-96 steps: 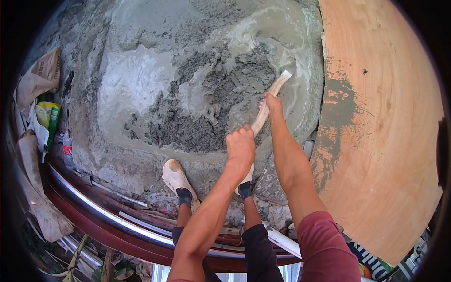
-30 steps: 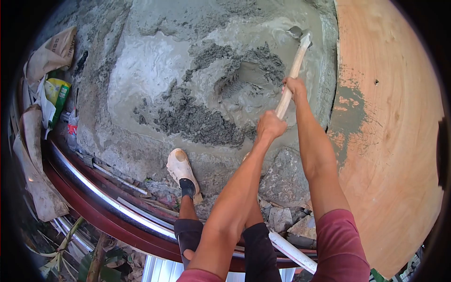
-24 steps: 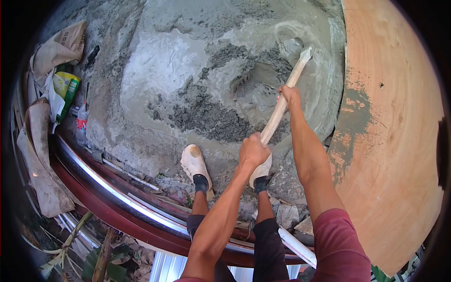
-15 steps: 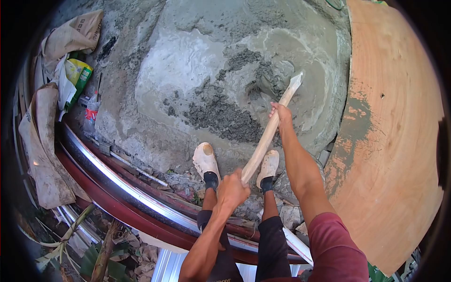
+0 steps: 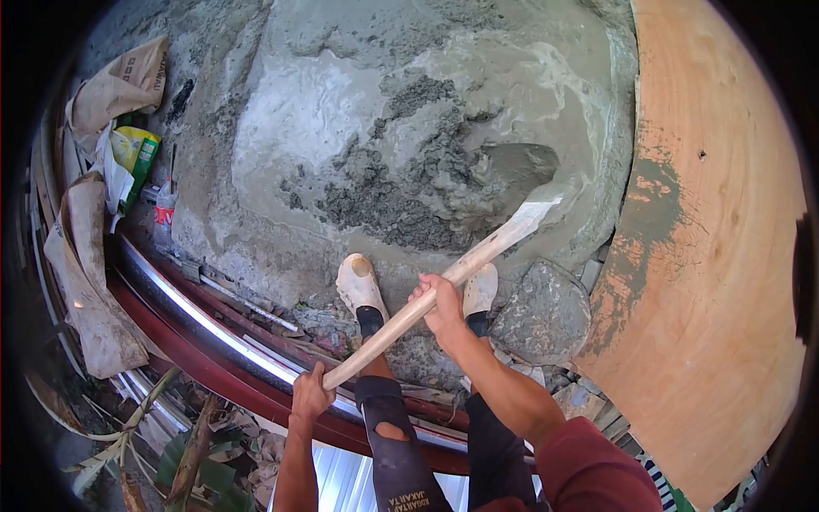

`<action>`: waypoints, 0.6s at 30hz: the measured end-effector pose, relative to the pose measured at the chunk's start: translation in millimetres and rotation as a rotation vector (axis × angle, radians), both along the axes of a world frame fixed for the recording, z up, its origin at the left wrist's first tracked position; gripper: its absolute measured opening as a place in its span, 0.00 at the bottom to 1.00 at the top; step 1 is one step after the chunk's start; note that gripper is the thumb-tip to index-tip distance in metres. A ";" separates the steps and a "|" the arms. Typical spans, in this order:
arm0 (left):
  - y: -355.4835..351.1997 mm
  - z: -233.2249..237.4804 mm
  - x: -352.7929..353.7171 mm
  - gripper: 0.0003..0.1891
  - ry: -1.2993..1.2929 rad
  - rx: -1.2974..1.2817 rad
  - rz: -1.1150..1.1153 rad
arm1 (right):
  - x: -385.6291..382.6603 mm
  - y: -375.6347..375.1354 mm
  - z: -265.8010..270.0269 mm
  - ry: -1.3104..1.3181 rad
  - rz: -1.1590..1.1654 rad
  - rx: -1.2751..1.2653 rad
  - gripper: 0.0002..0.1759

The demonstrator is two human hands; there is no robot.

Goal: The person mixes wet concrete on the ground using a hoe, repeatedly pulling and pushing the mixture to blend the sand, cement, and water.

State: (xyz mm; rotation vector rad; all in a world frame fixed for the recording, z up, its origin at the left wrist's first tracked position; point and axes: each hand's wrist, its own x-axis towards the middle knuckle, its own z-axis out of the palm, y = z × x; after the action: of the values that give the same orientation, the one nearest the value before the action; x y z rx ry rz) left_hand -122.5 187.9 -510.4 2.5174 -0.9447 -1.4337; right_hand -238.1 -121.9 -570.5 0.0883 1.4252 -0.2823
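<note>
A hoe with a long, slightly curved wooden handle [image 5: 482, 254] runs diagonally across my front. My left hand [image 5: 312, 393] is wrapped round the butt end of the handle, low by my left leg. Farther up, my right hand [image 5: 440, 305] grips the handle near its middle, above my feet. The handle's pale far end is smeared with cement. Beyond it the grey hoe blade [image 5: 519, 162] rests in the wet mix, partly covered. The wet cement [image 5: 401, 183] is spread on the ground, pale and runny at left, dark and lumpy in the middle.
A plywood sheet [image 5: 717, 213] with a cement stain lies at right. Crumpled paper sacks [image 5: 119, 85], a plastic bottle [image 5: 164, 209] and long metal strips [image 5: 196, 311] lie at left. My light clogs [image 5: 359, 280] stand at the mix's near edge, beside a flat stone [image 5: 546, 311].
Both hands have pulled the hoe back toward me and to the left. The handle lies flatter, and the blade has dragged through the mix, leaving the lumps pushed nearer.
</note>
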 end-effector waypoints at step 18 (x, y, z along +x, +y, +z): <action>-428.0 -76.1 -142.6 0.19 0.626 -0.297 0.200 | -111.7 -329.1 -62.8 0.920 0.873 -0.600 0.12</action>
State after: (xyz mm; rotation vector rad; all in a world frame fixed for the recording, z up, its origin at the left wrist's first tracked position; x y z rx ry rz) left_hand -265.2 -240.1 -586.5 1.7253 -0.6958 -1.7026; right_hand -349.7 -451.1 -633.3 -1.2685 2.0497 0.0118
